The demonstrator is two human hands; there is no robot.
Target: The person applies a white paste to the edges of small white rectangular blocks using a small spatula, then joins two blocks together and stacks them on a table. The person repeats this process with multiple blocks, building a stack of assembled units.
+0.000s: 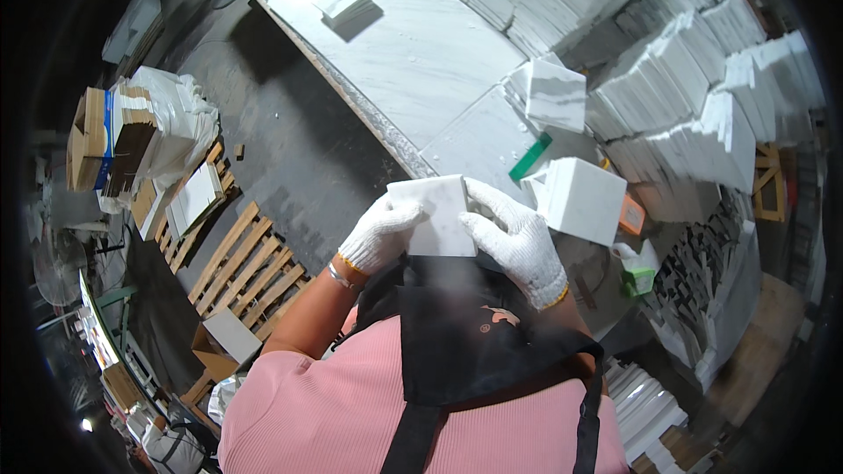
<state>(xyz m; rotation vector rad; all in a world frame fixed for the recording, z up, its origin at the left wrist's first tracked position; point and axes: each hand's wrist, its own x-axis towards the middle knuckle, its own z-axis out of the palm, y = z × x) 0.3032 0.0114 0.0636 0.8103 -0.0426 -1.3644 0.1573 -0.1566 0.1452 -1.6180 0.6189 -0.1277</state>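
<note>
A square white marble tile with faint grey clouding is held up in front of my apron, its face toward me. My left hand, in a white knit glove, grips the tile's left side with the thumb lying on the face. On the opposite edge, my gloved right hand holds the tile between thumb and fingers. Just right of that hand stands a stack of white square tiles. A green strip-shaped block lies behind the stack on the marble-topped table.
Rows of stacked tiles line the table's right side, with a grey-veined tile leaning before them. A small tile pile sits farther back. An orange block is beside the near stack. Wooden pallets and cardboard cartons are on the left floor.
</note>
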